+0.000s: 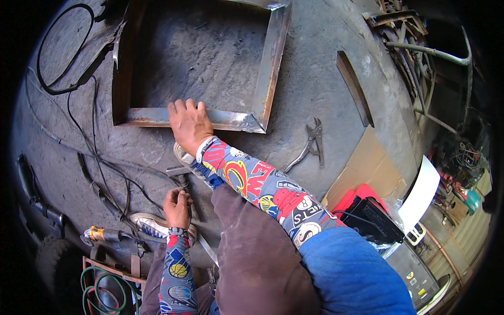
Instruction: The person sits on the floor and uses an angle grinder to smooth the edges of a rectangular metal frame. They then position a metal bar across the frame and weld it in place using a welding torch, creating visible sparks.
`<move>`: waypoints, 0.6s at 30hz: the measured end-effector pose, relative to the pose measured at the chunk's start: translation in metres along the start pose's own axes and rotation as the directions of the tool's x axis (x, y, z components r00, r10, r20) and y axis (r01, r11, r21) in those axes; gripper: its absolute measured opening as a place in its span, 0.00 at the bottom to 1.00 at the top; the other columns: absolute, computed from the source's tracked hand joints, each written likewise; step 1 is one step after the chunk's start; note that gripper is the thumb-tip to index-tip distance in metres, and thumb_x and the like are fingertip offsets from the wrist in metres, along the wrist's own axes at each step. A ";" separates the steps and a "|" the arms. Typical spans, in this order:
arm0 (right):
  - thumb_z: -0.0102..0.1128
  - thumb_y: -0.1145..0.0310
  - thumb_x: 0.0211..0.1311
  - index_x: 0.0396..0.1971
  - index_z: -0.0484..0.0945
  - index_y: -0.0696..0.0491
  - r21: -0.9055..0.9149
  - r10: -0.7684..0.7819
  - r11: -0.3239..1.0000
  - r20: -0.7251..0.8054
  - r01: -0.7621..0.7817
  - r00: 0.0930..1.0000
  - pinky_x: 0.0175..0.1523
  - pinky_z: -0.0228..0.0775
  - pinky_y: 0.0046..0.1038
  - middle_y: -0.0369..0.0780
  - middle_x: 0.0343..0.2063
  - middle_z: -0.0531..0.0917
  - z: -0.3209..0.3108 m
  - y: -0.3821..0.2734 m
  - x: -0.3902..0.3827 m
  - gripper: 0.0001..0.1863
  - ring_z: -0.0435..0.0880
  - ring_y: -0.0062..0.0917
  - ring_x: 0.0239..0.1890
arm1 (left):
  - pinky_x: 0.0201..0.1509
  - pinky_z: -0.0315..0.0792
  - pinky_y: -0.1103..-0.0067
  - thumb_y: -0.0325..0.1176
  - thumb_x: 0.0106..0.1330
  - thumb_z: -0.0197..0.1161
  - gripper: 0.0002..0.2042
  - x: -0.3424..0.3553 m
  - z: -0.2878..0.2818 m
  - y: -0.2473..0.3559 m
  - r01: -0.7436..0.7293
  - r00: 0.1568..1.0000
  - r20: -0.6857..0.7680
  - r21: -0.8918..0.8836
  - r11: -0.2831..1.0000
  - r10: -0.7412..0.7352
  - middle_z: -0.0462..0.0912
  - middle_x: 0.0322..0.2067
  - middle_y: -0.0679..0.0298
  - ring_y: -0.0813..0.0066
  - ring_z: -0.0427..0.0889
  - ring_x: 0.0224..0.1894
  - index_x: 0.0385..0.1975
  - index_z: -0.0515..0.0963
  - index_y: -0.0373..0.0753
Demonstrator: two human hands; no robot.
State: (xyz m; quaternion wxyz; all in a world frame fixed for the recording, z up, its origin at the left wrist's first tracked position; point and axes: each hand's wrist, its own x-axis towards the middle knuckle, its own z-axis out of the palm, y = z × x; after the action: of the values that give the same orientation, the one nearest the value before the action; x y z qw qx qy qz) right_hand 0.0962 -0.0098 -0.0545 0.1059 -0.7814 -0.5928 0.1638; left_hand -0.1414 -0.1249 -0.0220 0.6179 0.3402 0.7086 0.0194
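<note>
My right hand (189, 123), in a patterned sleeve, grips the near bar of a square angle-steel frame (270, 63) lying on the concrete floor. The bar's right-hand corner joint shows bright, bare metal. My left hand (176, 207) is closed lower down, beside my shoe and a dark metal object (186, 184) that I cannot make out clearly; what its fingers hold is unclear. Steel locking pliers (314, 144) lie right of my right forearm.
Black cables (94, 136) run across the left floor near a yellow angle grinder (102, 235) and a hose-filled rack (107, 268). A steel strip (353, 84), cardboard (367, 163), a red-and-black object (367, 220) and a white sheet (420, 191) lie right. Scrap metal (404, 58) is piled upper right.
</note>
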 end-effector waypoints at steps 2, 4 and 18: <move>0.57 0.67 0.64 0.47 0.79 0.50 -0.011 -0.003 1.000 -0.005 0.003 1.000 0.50 0.67 0.38 0.38 0.41 0.81 0.000 0.000 -0.001 0.13 0.79 0.33 0.47 | 0.35 0.78 0.79 0.32 0.77 0.58 0.11 0.005 0.001 -0.006 -0.030 0.999 0.015 0.046 0.999 0.029 0.85 0.38 0.60 0.75 0.85 0.33 0.52 0.78 0.33; 0.57 0.67 0.64 0.47 0.79 0.50 -0.008 -0.003 1.000 -0.022 0.003 1.000 0.50 0.67 0.38 0.38 0.41 0.81 0.000 -0.001 -0.001 0.13 0.79 0.33 0.47 | 0.37 0.80 0.78 0.31 0.76 0.58 0.11 0.010 0.003 -0.012 -0.029 1.000 0.011 0.092 0.995 0.028 0.85 0.38 0.59 0.73 0.86 0.34 0.52 0.78 0.31; 0.54 0.66 0.67 0.47 0.79 0.48 -0.044 -0.019 0.999 0.045 0.021 0.999 0.52 0.68 0.39 0.38 0.43 0.81 -0.003 -0.002 0.001 0.11 0.79 0.33 0.49 | 0.39 0.78 0.76 0.31 0.71 0.61 0.10 0.011 0.016 -0.018 -0.075 0.991 -0.101 0.154 0.985 0.091 0.87 0.32 0.59 0.74 0.85 0.30 0.44 0.82 0.31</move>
State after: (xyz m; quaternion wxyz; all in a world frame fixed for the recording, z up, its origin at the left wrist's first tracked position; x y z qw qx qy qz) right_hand 0.0963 -0.0082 -0.0509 0.0769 -0.7737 -0.6064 0.1667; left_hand -0.1355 -0.1390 -0.0430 0.5501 0.4132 0.7256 0.0103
